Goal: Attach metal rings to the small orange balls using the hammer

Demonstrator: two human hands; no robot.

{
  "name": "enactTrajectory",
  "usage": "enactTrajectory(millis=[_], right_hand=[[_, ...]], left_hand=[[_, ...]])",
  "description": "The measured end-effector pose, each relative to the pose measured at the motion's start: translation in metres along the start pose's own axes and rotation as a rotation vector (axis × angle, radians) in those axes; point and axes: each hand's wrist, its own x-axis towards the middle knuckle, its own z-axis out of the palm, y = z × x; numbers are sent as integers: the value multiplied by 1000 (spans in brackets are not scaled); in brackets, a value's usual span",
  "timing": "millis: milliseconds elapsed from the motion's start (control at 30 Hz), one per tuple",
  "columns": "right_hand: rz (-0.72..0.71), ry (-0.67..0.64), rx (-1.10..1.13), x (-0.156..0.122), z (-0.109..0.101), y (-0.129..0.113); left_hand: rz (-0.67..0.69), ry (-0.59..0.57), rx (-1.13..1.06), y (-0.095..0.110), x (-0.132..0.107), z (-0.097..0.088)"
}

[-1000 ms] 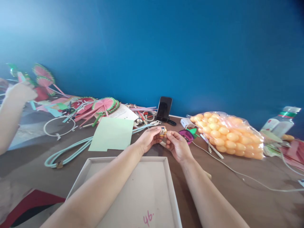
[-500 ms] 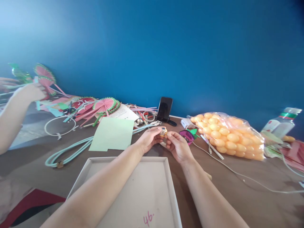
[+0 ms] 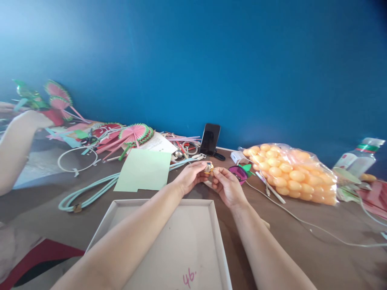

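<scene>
Above the far edge of a shallow white box lid, my left hand is closed on a small round yellow-orange piece with silvery and dark parts on its face. What kind of thing it is, I cannot make out. My right hand is closed too, thumb and forefinger pinched at the right edge of that piece. Just to the right of my right hand lies a purple cup-shaped item with a green leaf and small dark bits in it. A pink "46" is written inside the lid.
A bag of orange balls stands at right, with a cable before it. A phone leans at the wall. Left are pale green paper, blue tubing, paper fans and another person's arm.
My hands keep nearly the same hold on the small round piece. At far left, the other person's hand has moved down and left, and a red item shows more beside it.
</scene>
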Motion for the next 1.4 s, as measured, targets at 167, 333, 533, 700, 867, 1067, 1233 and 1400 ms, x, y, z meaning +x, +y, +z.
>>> enactTrajectory(millis=[167,333,533,700,867,1067,1233,1400], right_hand=[[-2,-12,-4,0,-1,0],[-5,-21,6,0,-1,0],[7,-25,10,0,0,-1],[9,-21,19,0,-1,-1],[17,-25,28,0,-1,-2],[21,-25,44,0,1,-4],[20,-37,51,-1,0,-3],[16,-42,55,0,0,-3]], left_hand=[[-2,2,-1,-1,1,0],[6,1,1,-1,1,0],[2,5,-3,-1,0,1],[2,-2,-2,-2,0,0],[-2,-13,0,-2,0,-1],[-4,-33,7,-2,1,-1],[-11,-35,3,-1,-1,0],[-6,-57,5,-2,0,-1]])
